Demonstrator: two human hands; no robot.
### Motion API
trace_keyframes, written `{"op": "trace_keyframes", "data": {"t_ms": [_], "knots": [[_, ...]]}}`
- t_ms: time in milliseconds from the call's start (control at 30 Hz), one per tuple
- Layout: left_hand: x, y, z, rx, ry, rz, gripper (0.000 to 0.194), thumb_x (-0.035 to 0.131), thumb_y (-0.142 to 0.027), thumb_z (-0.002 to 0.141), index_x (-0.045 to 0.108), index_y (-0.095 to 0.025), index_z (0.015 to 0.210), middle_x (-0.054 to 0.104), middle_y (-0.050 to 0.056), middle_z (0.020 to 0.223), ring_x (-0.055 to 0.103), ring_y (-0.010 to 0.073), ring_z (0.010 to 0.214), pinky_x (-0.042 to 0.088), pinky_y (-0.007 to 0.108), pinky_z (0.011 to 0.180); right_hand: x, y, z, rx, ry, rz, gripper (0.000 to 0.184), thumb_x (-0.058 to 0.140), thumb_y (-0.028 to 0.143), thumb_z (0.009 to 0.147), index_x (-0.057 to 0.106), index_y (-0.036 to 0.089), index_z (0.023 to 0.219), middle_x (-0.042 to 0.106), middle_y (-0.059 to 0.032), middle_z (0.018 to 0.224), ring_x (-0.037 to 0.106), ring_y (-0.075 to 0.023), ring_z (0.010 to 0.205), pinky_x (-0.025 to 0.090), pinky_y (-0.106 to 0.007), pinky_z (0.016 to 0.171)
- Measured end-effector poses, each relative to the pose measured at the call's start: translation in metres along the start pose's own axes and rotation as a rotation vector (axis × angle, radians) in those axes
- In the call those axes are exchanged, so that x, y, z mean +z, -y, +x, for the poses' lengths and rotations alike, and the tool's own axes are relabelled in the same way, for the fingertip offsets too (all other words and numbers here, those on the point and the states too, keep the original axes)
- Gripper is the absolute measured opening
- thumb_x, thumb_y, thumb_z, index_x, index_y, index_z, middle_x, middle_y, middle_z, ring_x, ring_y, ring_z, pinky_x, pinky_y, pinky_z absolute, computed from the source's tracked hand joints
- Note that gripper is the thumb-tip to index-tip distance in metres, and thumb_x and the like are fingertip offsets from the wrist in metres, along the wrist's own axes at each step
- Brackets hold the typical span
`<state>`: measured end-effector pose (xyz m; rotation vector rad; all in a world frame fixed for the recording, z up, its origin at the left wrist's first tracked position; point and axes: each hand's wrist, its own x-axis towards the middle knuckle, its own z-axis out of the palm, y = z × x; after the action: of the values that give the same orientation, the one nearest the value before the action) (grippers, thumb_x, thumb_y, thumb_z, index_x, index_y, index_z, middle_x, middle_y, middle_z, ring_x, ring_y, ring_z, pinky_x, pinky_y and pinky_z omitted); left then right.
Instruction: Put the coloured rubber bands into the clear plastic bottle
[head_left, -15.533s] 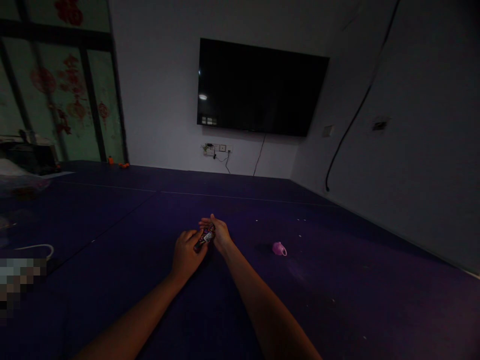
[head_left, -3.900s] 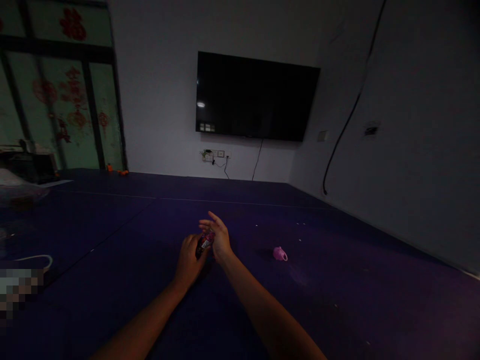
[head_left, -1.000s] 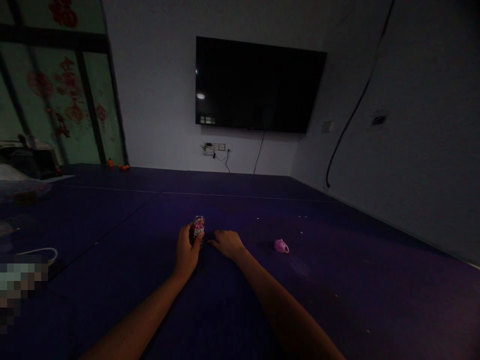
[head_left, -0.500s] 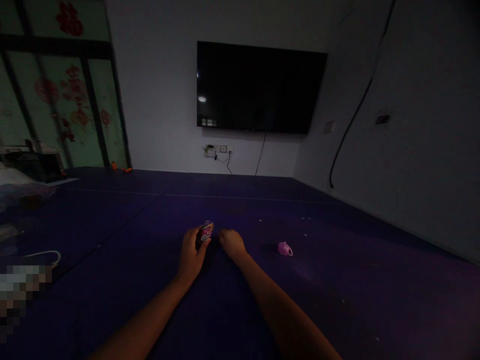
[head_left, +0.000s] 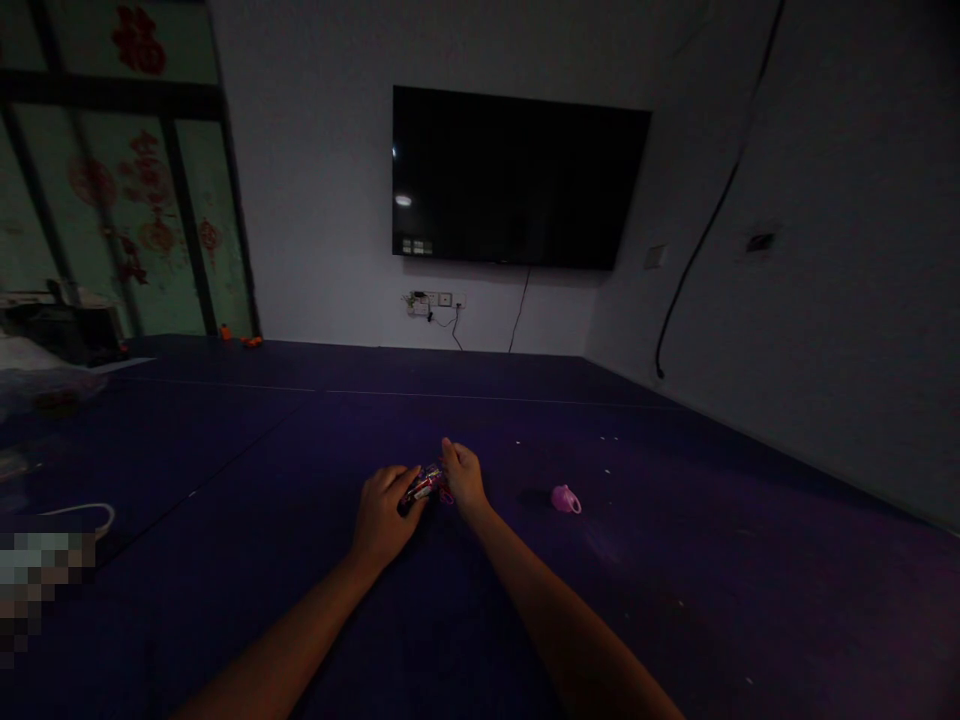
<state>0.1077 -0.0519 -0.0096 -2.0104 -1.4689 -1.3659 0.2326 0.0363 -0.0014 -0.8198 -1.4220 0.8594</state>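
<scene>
The room is dim. My left hand (head_left: pixel 382 515) grips a small colourful container (head_left: pixel 421 484), tilted over towards the right, low above the purple floor mat (head_left: pixel 675 600). My right hand (head_left: pixel 463 478) is held beside the container's far end, fingers curled and touching it; what lies in its palm is hidden. A small pink cap-like piece (head_left: pixel 564 499) lies on the mat a short way to the right of my right hand.
A black TV (head_left: pixel 517 178) hangs on the far wall above a socket with cables (head_left: pixel 439 300). A white cable (head_left: pixel 79 512) lies on the mat at the left. Glass doors with red paper cuttings (head_left: pixel 142 200) stand at the far left.
My left hand has tipped the container from upright over towards the right. My right hand has lifted off the mat and come up against the container's end.
</scene>
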Motion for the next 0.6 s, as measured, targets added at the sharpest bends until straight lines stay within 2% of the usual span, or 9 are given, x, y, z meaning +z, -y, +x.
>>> {"op": "trace_keyframes", "data": {"t_ms": [267,433,600], "knots": [[-0.001,-0.001,0.002,-0.065,-0.02,-0.045,0.031,0.06,-0.029,0.076,0.064,-0.023,0.106,0.064,0.008,0.095,0.059,0.0258,0.091,0.047,0.043,0.081,0.001,0.02,-0.009,-0.002,0.03,0.056,0.054,0.051,0.068,0.07,0.04,0.019,0.051,0.034,0.0064,0.044,0.031,-0.0067,0.041,0.028,-0.02,0.04],[0.0,0.001,0.002,-0.084,-0.04,-0.114,0.03,0.059,-0.032,0.078,0.063,-0.022,0.106,0.064,0.009,0.097,0.059,0.0254,0.092,0.048,0.043,0.083,0.0,0.027,-0.011,0.02,0.061,0.087,0.05,0.061,0.063,0.064,0.05,0.017,0.051,0.043,0.0038,0.045,0.036,-0.007,0.04,0.028,-0.021,0.04],[0.001,0.0,0.003,-0.134,-0.046,-0.161,0.029,0.058,-0.033,0.08,0.062,-0.02,0.105,0.062,0.009,0.098,0.058,0.025,0.093,0.047,0.043,0.084,-0.001,0.028,-0.01,0.002,0.04,0.051,0.052,0.056,0.065,0.068,0.056,0.016,0.052,0.045,0.0017,0.044,0.038,-0.0087,0.041,0.028,-0.021,0.038]]}}
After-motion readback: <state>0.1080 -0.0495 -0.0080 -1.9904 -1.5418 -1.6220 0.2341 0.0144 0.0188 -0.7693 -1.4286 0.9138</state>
